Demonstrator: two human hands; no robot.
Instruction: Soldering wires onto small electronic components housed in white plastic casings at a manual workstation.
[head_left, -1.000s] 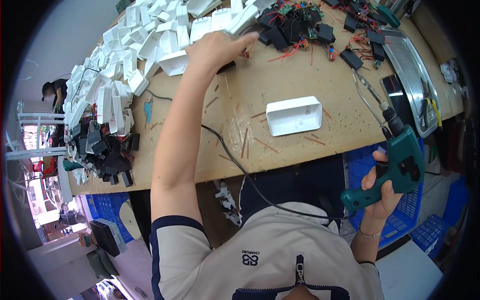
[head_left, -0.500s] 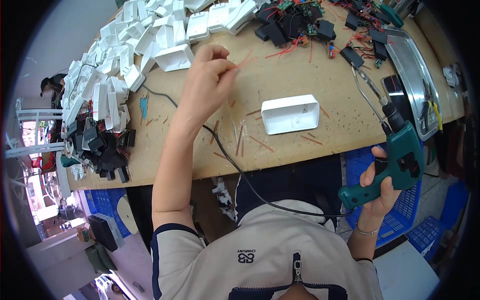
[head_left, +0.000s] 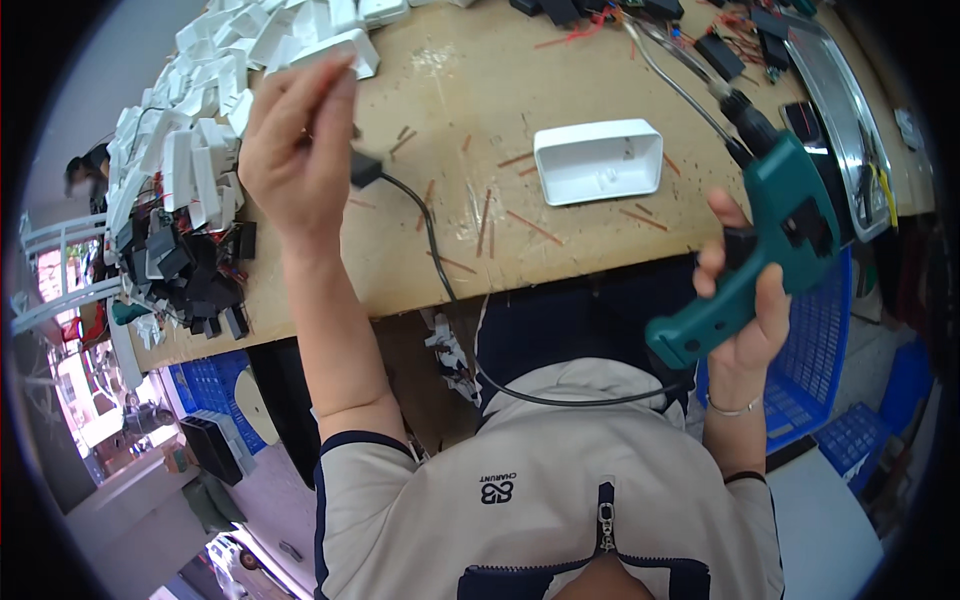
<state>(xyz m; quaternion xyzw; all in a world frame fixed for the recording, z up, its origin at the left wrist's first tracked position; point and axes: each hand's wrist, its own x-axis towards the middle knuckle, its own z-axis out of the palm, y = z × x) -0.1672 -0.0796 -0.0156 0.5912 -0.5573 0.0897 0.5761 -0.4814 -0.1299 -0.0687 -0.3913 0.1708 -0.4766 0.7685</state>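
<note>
My right hand point(head_left: 745, 310) is wrapped round the handle of a green soldering gun point(head_left: 795, 215), which points up and away at the right. Its metal tip and bent tube reach toward the far dark parts. A black cord point(head_left: 436, 255) loops from the gun's handle across the table edge to a black block point(head_left: 366, 168) beside my left hand point(head_left: 300, 150). That hand is raised at the left, its fingers closed in a pinch and blurred; what they hold is hidden. Apart from both hands, an open white plastic case point(head_left: 598, 185) lies on the table point(head_left: 540, 265), its hollow side showing.
White cases point(head_left: 215, 80) are heaped at the far left. Black parts with wires point(head_left: 185, 255) lie below them, and more black parts point(head_left: 720, 55) at the far right. A metal tray point(head_left: 850, 120) runs along the right. Thin brown strips point(head_left: 485, 222) are scattered about.
My left hand has moved left toward the white heap, and reddish strands near its fingertips no longer show. The view has shifted, so the table sits higher; the soldering gun stays in my right hand.
</note>
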